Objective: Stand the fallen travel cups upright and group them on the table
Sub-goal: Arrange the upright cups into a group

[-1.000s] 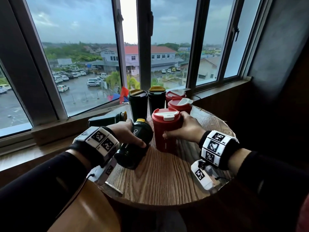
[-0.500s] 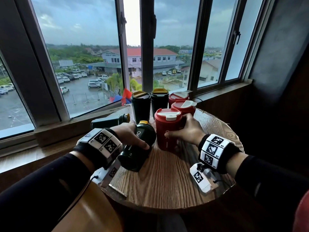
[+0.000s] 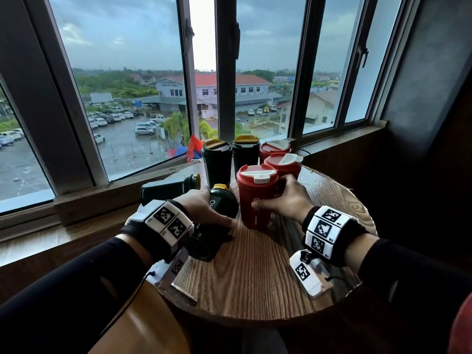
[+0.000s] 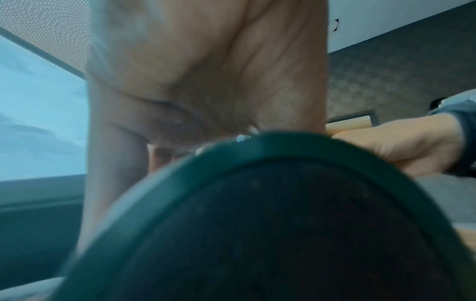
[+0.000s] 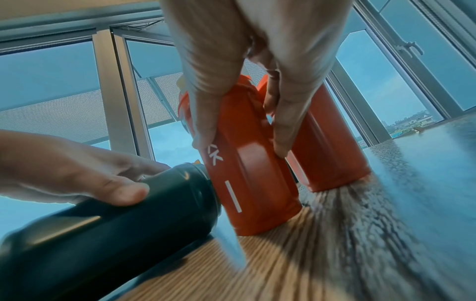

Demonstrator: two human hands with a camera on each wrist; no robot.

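A dark green travel cup (image 3: 217, 226) with a yellow lid lies on its side on the round wooden table (image 3: 255, 277), lid end away from me. My left hand (image 3: 212, 209) grips it from above, and its base (image 4: 257, 224) fills the left wrist view. In the right wrist view its lid end (image 5: 201, 183) touches an upright red cup (image 5: 247, 173). My right hand (image 3: 272, 194) holds this red cup (image 3: 255, 198) between thumb and fingers (image 5: 280, 142). Two green cups (image 3: 218, 162) and two red cups (image 3: 284, 164) stand behind it. Another dark cup (image 3: 166, 187) lies fallen at the back left.
The window sill (image 3: 102, 200) and window frames run close behind the table. A dark wall (image 3: 421, 123) stands to the right. A curved wooden chair back (image 3: 143, 328) is at the near left. Bare tabletop lies between my wrists.
Both hands keep the same holds. The cups stand and lie much as before; only the view has shifted slightly.
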